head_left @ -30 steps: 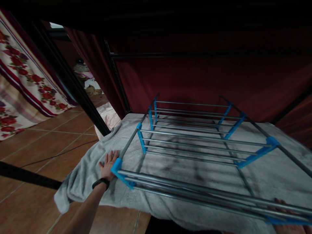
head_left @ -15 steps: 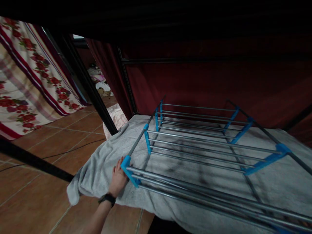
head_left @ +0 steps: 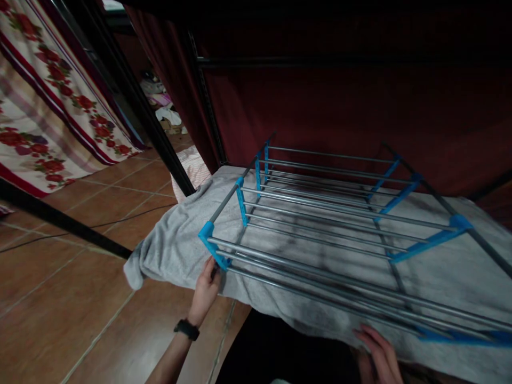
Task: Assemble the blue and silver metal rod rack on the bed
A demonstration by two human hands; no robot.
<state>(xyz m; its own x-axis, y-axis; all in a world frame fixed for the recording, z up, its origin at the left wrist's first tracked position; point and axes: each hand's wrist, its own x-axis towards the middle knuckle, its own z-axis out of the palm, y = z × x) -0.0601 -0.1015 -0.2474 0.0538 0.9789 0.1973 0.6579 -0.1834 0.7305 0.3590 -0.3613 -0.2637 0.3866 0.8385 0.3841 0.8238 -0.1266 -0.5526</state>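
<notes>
A grey towel [head_left: 180, 245] lies spread over a lower level beneath a drying rack [head_left: 332, 213] of metal rods with blue plastic joints. My left hand [head_left: 206, 290], with a black watch on the wrist, grips the towel's near edge just below the rack's front-left blue corner, fingers curled on the cloth. My right hand [head_left: 378, 352] rests at the towel's near edge further right, below the front rods, with its fingers stretched out on the fabric.
Dark red fabric [head_left: 320, 117] hangs behind the rack. A black metal frame post [head_left: 132, 101] slants at the left. Floral cloth [head_left: 44, 112] hangs at far left over brown floor tiles [head_left: 68, 298]. A cable runs across the floor.
My left hand has slid from flat on top of the towel down to its near edge and closed on it. My right hand has come into fuller view at the near edge.
</notes>
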